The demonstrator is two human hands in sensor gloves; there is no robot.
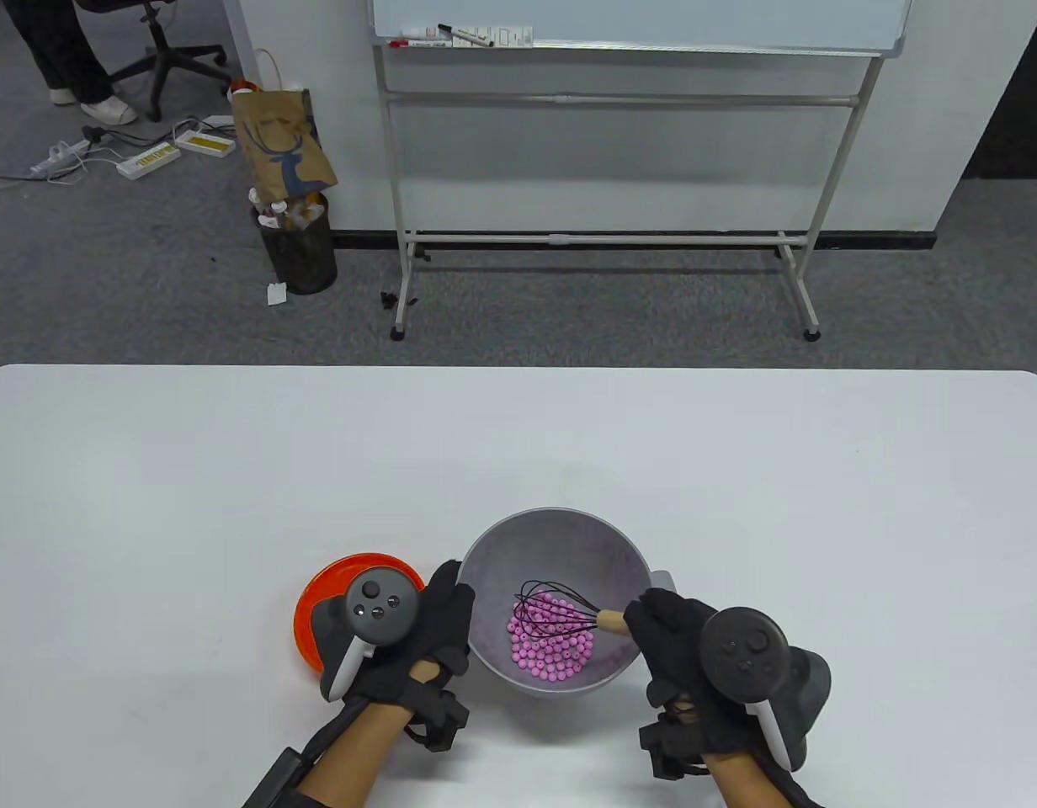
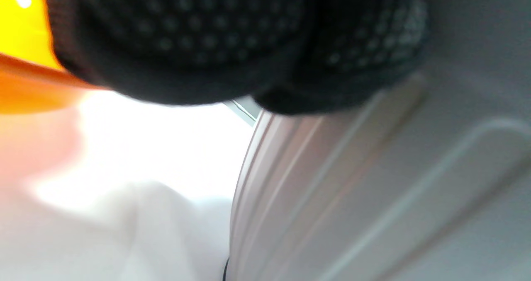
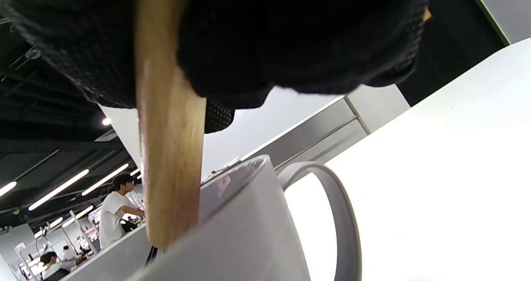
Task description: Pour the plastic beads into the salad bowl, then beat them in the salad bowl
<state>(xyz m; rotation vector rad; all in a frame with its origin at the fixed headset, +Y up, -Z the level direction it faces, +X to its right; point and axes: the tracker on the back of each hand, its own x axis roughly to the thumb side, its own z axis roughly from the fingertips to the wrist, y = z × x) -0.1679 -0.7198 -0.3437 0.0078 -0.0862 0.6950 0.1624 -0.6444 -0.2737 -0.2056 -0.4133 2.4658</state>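
The grey salad bowl (image 1: 569, 543) stands near the table's front edge with pink plastic beads (image 1: 550, 648) heaped in its bottom. A black wire whisk (image 1: 556, 610) with a wooden handle (image 1: 611, 622) dips into the beads. My right hand (image 1: 653, 619) grips that handle at the bowl's right rim; in the right wrist view the handle (image 3: 170, 148) runs down from my gloved fingers (image 3: 290, 36) into the bowl (image 3: 249, 223). My left hand (image 1: 451, 593) holds the bowl's left side, its fingers (image 2: 232, 44) curled against the outer wall (image 2: 373, 190).
An orange dish (image 1: 321, 602) sits just left of the bowl, partly under my left hand's tracker, and shows in the left wrist view (image 2: 25, 65). A loop handle (image 3: 336, 214) sticks out on the bowl's right. Beyond the table stand a whiteboard frame (image 1: 603, 240) and a waste bin (image 1: 298, 244).
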